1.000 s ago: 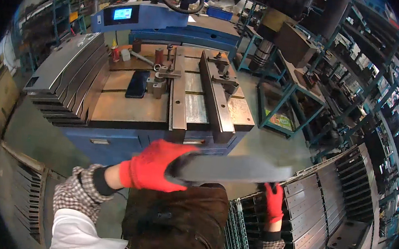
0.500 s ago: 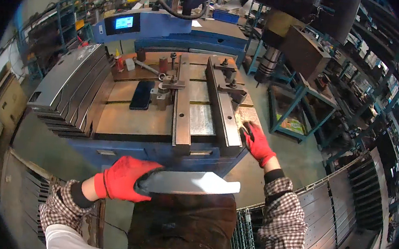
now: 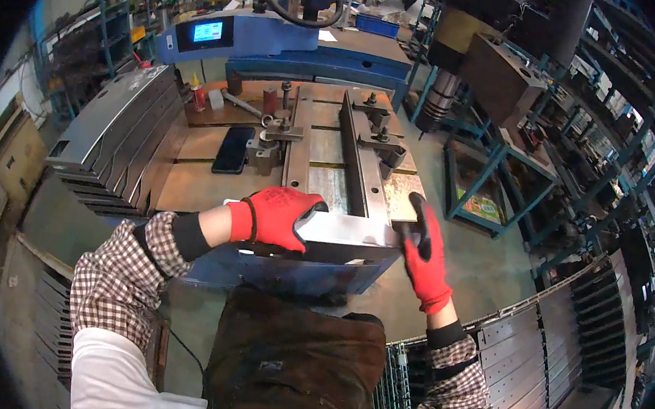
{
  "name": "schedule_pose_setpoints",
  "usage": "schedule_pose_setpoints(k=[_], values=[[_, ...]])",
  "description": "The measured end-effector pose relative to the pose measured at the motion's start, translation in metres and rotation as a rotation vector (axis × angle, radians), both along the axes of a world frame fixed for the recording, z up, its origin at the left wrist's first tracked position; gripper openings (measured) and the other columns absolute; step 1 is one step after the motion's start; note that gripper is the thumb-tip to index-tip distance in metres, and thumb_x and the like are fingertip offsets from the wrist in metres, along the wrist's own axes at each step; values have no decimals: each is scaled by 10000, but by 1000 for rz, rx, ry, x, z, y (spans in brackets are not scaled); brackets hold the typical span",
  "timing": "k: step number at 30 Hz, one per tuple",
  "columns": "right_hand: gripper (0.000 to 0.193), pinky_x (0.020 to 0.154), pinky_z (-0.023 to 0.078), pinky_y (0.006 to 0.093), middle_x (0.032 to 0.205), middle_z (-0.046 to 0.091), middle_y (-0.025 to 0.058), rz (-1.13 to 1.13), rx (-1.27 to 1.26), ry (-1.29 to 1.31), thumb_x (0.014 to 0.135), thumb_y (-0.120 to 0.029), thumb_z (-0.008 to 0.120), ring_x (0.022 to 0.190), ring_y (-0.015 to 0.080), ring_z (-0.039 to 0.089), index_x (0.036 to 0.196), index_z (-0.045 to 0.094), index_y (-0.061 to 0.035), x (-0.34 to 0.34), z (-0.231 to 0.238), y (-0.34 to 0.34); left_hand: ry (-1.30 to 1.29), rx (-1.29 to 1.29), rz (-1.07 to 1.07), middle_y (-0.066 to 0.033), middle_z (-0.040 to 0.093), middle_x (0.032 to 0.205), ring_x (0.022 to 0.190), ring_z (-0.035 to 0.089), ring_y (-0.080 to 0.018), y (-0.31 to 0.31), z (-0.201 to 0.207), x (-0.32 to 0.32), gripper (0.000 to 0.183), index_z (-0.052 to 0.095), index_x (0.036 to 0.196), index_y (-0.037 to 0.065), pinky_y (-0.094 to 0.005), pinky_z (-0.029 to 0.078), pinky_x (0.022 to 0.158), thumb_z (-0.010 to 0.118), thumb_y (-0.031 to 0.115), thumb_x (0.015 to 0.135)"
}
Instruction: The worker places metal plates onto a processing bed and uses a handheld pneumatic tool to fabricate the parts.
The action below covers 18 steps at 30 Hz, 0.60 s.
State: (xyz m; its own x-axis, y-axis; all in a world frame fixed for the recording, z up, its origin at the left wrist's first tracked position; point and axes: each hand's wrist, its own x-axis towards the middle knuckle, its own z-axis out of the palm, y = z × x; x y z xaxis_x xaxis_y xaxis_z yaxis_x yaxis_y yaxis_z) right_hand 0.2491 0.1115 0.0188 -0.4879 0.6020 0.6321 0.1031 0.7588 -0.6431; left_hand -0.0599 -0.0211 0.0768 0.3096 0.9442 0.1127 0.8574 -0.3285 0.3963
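- The metal plate point(image 3: 355, 230) is at the front edge of the work table point(image 3: 195, 189), crosswise before the left rail point(image 3: 297, 159) and the right rail point(image 3: 375, 199), and hides their near ends
- The left hand point(image 3: 280, 216), in red glove, pinches the left part of this plate between thumb and fingers
- The right hand point(image 3: 426, 256), also gloved, is by the table's front right corner, near the plate's right end; its fingers are spread, and whether they touch the plate I cannot tell from this view
- In my judgement, the plate's right end could sink or twist if the left hand alone bears the weight
- A tilted plate could knock on the rail ends, and a glove finger could be squeezed if it comes between plate and rail
- On the table's left half lie a phone point(image 3: 233, 150) and a wrench point(image 3: 243, 105); a stack of plates point(image 3: 113, 119) stands at its left side
- Behind the table is a control screen point(image 3: 208, 32)
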Motion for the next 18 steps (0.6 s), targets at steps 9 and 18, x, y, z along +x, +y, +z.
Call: schedule_pose_setpoints(k=[9, 18], values=[[1086, 1216, 259, 504, 1547, 421, 145, -146, 431, -633, 658, -406, 886, 1432, 333, 386, 1551, 358, -81, -20, -7, -12, 175, 64, 75, -203, 559, 1290, 1176, 575, -416, 10, -12, -6, 900, 549, 1398, 111, -473, 491, 983, 878, 371, 603], [1083, 1208, 288, 486, 1551, 417, 147, -175, 492, -688, 651, -387, 887, 1424, 346, 389, 1549, 361, -88, -24, -15, -7, 280, 355, 213, -232, 399, 1524, 1441, 337, -437, -19, -32, 35, 896, 523, 1438, 105, -560, 291, 1179, 857, 323, 636]])
